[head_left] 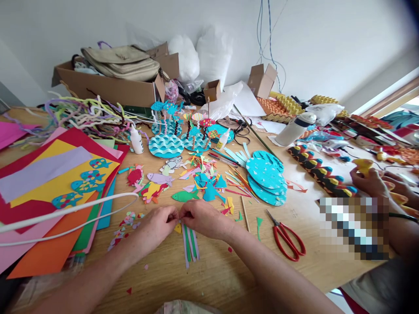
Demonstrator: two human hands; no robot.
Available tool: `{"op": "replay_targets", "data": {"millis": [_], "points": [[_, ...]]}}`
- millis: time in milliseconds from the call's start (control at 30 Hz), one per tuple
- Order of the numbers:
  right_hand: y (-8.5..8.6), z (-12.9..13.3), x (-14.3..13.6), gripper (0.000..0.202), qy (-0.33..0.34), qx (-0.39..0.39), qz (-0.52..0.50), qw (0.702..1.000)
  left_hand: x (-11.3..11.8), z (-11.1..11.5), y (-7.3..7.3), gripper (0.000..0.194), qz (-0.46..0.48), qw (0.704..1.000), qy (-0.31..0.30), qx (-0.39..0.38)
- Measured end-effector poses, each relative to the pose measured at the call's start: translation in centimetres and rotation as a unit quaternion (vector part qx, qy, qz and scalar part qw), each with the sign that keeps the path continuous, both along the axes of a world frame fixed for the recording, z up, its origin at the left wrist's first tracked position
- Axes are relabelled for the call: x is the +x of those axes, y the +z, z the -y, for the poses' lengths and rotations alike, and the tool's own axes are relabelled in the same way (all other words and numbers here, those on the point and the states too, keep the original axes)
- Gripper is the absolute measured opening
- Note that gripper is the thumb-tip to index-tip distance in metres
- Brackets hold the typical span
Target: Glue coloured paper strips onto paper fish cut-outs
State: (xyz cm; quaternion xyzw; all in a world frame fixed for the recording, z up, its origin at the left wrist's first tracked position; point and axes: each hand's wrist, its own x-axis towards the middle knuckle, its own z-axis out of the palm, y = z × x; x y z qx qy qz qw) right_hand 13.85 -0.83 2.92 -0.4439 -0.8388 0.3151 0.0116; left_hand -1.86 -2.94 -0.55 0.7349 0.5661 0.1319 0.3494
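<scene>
My left hand (161, 223) and my right hand (203, 219) meet above the table, fingertips pinched close together. What they hold between them is too small and hidden to name. Just under the fingertips shows a small yellow paper piece (178, 228). Purple and green paper strips (190, 246) lie side by side below my right hand. A green paper fish (185, 196) is beyond the hands, with a purple paper fish (159, 179) farther back. Small colored paper bits (126, 222) are scattered left of my left hand.
Red-handled scissors (288, 240) and a wooden stick (245, 213) lie to the right. Blue paper ovals (266, 174) are stacked behind them. Colored sheets (88, 218) cover the left side. Glue bottles (136, 139) stand farther back. Another person's hand (369, 181) works at the right.
</scene>
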Motion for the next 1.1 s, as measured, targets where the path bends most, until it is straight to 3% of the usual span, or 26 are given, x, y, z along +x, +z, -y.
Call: {"op": "replay_targets", "data": {"millis": [200,333,567,1100], "points": [[0.3,-0.7,0.2,0.02,0.078,0.034,0.04,0.996,-0.5,1.5,1.2,0.014,-0.011,0.999,-0.019,0.042],[0.4,-1.1,-0.1,0.02,0.115,0.037,0.073,0.99,-1.3,2.7,0.5,0.022,-0.018,0.99,-0.09,0.109],[-0.2,-1.0,-0.3,0.021,0.11,0.06,0.087,0.988,-1.9,3.9,-1.2,0.039,0.007,0.965,-0.144,0.218],[0.5,-0.5,-0.8,0.021,0.081,0.048,0.108,0.99,-1.8,4.5,-1.6,0.041,-0.06,0.929,-0.163,0.327]]}}
